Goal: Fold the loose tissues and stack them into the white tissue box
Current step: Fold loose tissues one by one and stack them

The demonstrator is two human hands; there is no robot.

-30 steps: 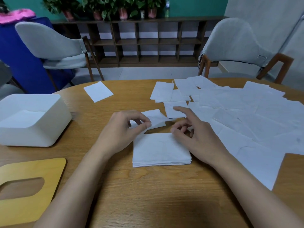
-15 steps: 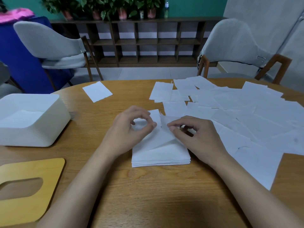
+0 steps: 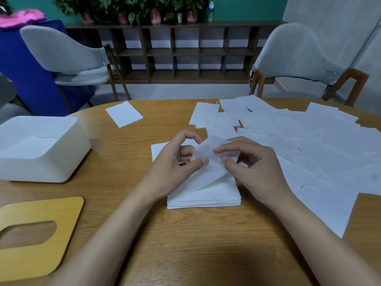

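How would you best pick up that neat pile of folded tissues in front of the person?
Likely by its two side edges, fingers slid underneath and thumbs on top, coming from left and right. The pile lies flat on the table in thin loose layers, so pinching one corner could fan it apart.

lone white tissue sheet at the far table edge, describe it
On the wooden table, find the white plastic tissue box at left. Beyond its far right corner one flat white tissue sheet lies alone, unlike the overlapping sheets at right.
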